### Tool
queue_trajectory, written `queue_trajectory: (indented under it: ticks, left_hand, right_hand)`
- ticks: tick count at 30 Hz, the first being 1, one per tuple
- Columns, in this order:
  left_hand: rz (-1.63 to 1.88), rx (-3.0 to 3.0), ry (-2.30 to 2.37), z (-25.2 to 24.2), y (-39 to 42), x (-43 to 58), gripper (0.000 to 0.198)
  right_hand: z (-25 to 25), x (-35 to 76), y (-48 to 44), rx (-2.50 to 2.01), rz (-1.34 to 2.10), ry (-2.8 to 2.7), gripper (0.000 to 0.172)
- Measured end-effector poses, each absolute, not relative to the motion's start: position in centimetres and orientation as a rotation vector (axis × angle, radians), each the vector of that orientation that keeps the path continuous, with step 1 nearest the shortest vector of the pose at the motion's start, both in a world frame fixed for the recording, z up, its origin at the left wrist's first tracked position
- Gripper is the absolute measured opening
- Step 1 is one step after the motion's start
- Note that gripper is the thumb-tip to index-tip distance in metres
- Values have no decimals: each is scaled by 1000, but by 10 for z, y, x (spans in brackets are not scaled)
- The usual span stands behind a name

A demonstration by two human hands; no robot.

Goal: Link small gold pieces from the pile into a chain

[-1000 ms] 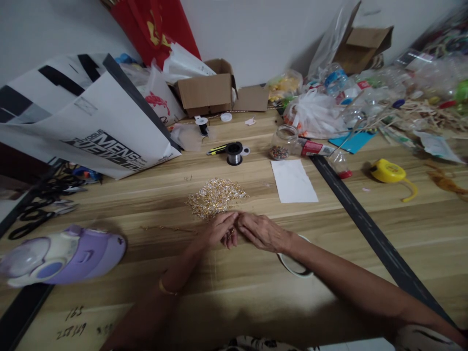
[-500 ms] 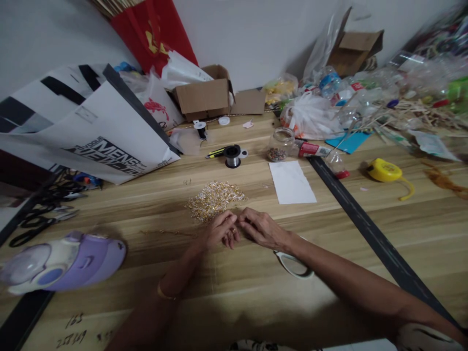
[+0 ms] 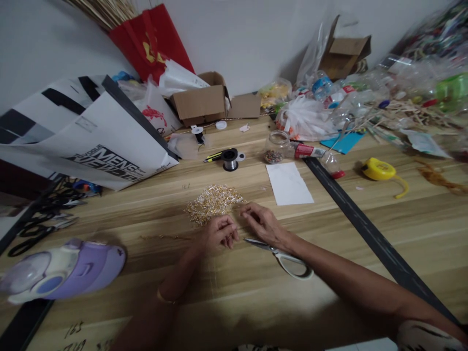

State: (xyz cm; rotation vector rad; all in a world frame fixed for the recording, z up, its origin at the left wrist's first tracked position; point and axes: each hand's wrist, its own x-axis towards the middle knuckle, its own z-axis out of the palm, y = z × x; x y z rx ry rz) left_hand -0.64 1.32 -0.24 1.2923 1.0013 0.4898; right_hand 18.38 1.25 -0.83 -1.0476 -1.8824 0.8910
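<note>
My left hand [image 3: 221, 232] is closed in a pinch at the lower right edge of a pile of gold and clear beads [image 3: 212, 202]; what it pinches is too small to name. Just to its right, my right hand [image 3: 263, 223] has thumb and forefinger close together, and anything between them is too small to make out. Scissors with white handles [image 3: 294, 265] lie partly under my right hand and wrist. A thin beaded strand [image 3: 166, 237] stretches over the wood left of my left hand. Fine clear thread [image 3: 214, 279] shows faintly below it.
Behind the beads are a wire spool [image 3: 230, 160], a cutter [image 3: 214, 156], a bead jar [image 3: 277, 146] and white paper [image 3: 290, 184]. A yellow tape measure [image 3: 379, 169] lies right. Black scissors [image 3: 36, 239], a purple bottle [image 3: 80, 270] and a large paper bag [image 3: 109, 131] stand or lie left.
My right hand has moved slightly up and away from my left, widening the gap between them. The scissors' blades now show below my right hand. The view has shifted slightly.
</note>
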Motion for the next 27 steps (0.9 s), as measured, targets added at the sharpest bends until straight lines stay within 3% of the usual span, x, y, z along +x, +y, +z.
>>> queue_trajectory:
  ticks: [11, 21, 25, 27]
  left_hand:
    - [541, 1278, 1083, 1, 12, -2, 41]
    - [626, 1254, 1075, 1, 10, 2, 34]
    - [622, 1271, 1070, 5, 9, 4, 35]
    - [620, 1277, 1074, 7, 9, 5, 35]
  right_hand:
    - [10, 182, 4, -1174, 929, -1550, 15]
    - [-12, 171, -4, -1059, 1281, -1834, 23]
    - [-17, 171, 1, -1064, 1178, -1865, 32]
    - [-18, 172, 3, -1100, 1154, -1860, 28]
